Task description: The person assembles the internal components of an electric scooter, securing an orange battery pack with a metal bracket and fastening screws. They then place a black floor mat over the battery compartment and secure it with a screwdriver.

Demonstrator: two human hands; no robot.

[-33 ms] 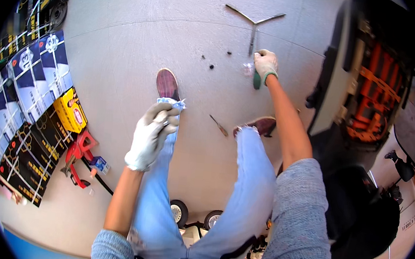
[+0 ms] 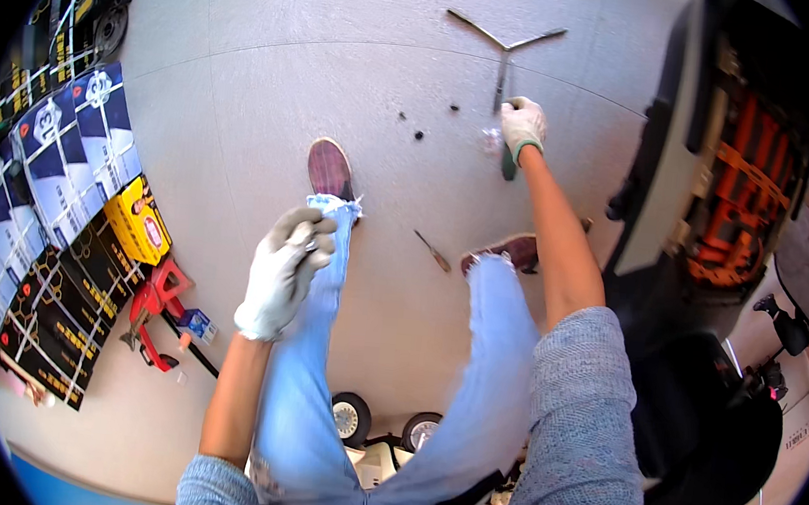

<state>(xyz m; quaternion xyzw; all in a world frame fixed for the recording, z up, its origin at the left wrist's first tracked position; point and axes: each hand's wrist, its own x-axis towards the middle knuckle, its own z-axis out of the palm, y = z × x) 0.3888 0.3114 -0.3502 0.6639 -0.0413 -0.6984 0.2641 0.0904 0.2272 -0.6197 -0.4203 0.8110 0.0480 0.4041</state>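
Observation:
My right hand [image 2: 524, 125], in a white glove with a green cuff, is low over the grey floor with its fingers closed. What they hold, if anything, is hidden. Just beside it are a dark green object [image 2: 509, 162], partly covered by the hand, and a small clear plastic bag [image 2: 490, 141]. Above the hand lies a three-armed Y-shaped wrench [image 2: 505, 48], its lower leg reaching close to the fingers. My left hand [image 2: 283, 275], also gloved, is raised in front of my left leg. Its fingers are curled together, possibly around something small that I cannot make out.
Several small black pieces [image 2: 419, 135] lie on the floor, and a screwdriver [image 2: 432, 250] rests between my shoes. Stacked boxes [image 2: 72, 162], a yellow box [image 2: 138, 217] and a red stand [image 2: 159, 297] are at left. An opened vehicle body with orange parts [image 2: 737, 187] stands at right.
The view has shifted slightly, so floor items appear a little farther right. My left hand has moved slightly left and down; my right hand stays by the wrench's lower leg.

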